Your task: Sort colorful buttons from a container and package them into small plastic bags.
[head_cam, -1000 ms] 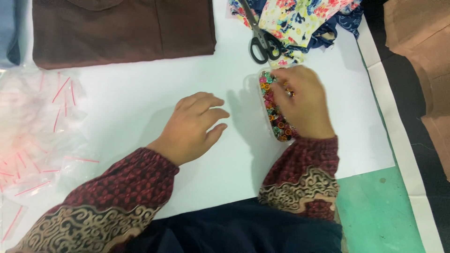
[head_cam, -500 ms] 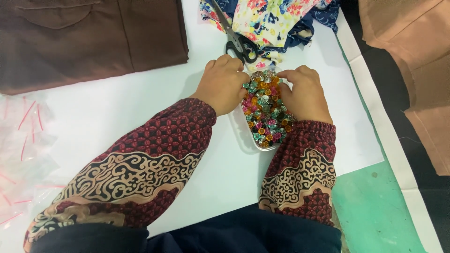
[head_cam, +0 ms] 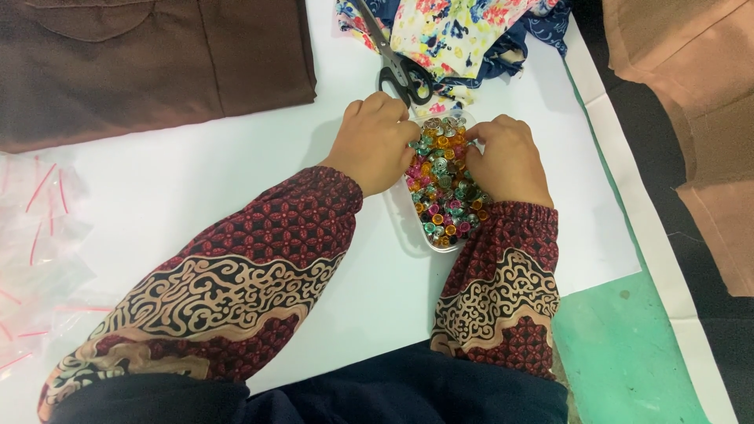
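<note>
While we look down at the bench (head_cam: 196, 188), which is covered in white sheeting, we have both hands at a small clear oval tray (head_cam: 414, 230) heaped with shiny beads (head_cam: 442, 184) in gold, pink, teal and silver. Our left hand (head_cam: 375, 144) lies curled at the tray's left edge, knuckles up, fingertips tucked in against the beads; whether it pinches one we cannot tell. Our right hand (head_cam: 506, 159) is curled the same way at the tray's right side, its fingers bent down into the top of the heap, and what they grip, if anything, is hidden. The tray sits between the two hands, near the middle of the bench and a little to the right. Just beyond it lie black-handled scissors (head_cam: 400, 69), their handles close to our left fingers and their blades pointing away, resting partly on a bundle of floral cloth (head_cam: 463, 31) with dark blue edging. A folded brown garment (head_cam: 141, 63) lies at the far left of the bench, and clear little bags with red strips (head_cam: 35, 243) are scattered at the left edge. Tan fabric (head_cam: 691, 94) hangs at the right, off the bench.
</note>
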